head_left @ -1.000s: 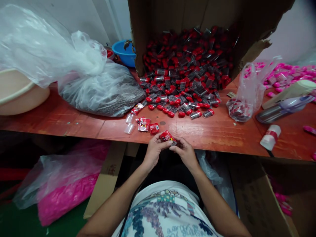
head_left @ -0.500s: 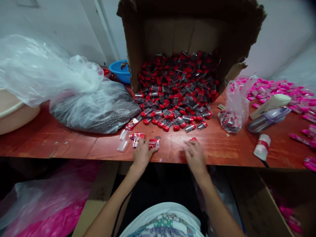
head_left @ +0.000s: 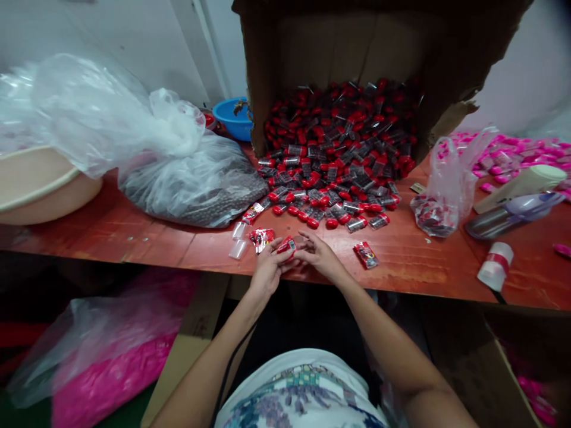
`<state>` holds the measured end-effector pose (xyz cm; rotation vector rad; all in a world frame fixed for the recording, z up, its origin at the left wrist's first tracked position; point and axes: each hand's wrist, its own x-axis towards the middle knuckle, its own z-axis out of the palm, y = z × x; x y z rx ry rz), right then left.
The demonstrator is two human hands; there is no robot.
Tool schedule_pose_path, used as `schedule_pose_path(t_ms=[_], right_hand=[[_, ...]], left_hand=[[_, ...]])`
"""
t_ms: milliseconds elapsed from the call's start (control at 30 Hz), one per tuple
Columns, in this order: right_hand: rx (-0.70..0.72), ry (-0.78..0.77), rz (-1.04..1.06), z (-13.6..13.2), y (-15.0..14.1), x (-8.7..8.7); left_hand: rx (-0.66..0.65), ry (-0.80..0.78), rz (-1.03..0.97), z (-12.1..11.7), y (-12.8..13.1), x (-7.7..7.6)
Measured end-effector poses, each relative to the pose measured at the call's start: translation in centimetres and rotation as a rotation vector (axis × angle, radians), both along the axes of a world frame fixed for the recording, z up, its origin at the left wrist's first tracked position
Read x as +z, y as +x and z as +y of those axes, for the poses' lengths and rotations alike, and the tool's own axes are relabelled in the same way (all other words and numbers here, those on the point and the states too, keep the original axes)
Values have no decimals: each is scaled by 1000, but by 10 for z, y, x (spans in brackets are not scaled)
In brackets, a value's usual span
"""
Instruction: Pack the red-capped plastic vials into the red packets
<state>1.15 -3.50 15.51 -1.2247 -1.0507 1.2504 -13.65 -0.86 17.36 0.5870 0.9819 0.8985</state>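
Observation:
My left hand (head_left: 266, 268) and my right hand (head_left: 319, 257) meet at the front edge of the red-brown table (head_left: 134, 235). Together they pinch a small red packet (head_left: 286, 245) between the fingertips. Another red packet (head_left: 366, 254) lies flat on the table just right of my right hand. A third red packet (head_left: 261, 236) and two small clear sleeves (head_left: 238, 241) lie left of my left hand. Behind them, a heap of red-capped clear tubes (head_left: 332, 157) spills out of a tipped cardboard box (head_left: 450, 53).
A clear bag of dark beads (head_left: 196, 178) and a beige basin (head_left: 42, 190) sit at left, a blue bowl (head_left: 234, 117) behind. At right: a small bag of red pieces (head_left: 439, 199), a purple tool (head_left: 513, 211), a tape roll (head_left: 495, 266), pink tubes (head_left: 513, 151). Below the table are pink-filled bags (head_left: 102, 362).
My right hand left a red packet on the table at right and came back to the left. My left hand took another packet from the table; both hands now hold it.

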Motion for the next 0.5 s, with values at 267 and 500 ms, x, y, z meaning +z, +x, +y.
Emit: schedule_pose_path(t_ms=[267, 500], right_hand=[[-91, 66, 27, -10, -3, 3], [-372, -36, 386, -17, -18, 4]], left_hand=[[-12, -55, -93, -4, 0, -3], [128, 64, -61, -9, 8, -4]])
